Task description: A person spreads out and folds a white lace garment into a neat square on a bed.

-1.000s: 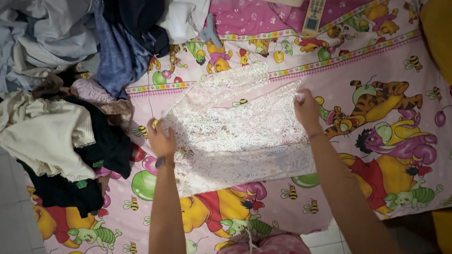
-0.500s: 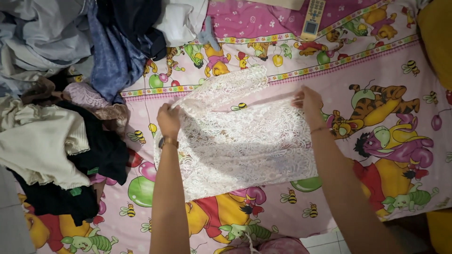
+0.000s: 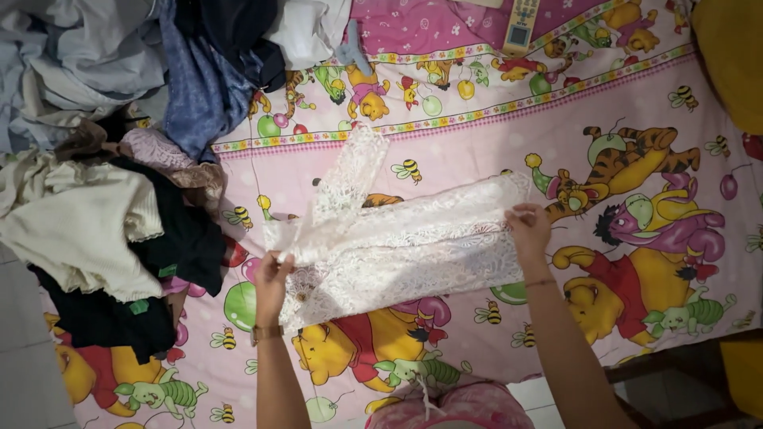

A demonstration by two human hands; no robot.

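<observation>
Lace top [image 3: 413, 246] lies folded once between our hands, left grip [image 3: 273, 274] and right grip [image 3: 528, 230] both pinching its edges, laundry pile [image 3: 103, 214] unfolded beyond our left.

Open bedsheet [image 3: 636, 103] to the right of the right hand [image 3: 531, 230], nothing on it out to the yellow cushion [image 3: 727, 56]. Left of the left hand [image 3: 272, 278], the heaped clothes pile [image 3: 103, 214] crowds close. A remote control [image 3: 520, 24] sits well beyond the white lace garment [image 3: 413, 246].

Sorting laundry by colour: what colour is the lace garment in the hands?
White, openwork lace garment; the head view shows it clearly.
</observation>
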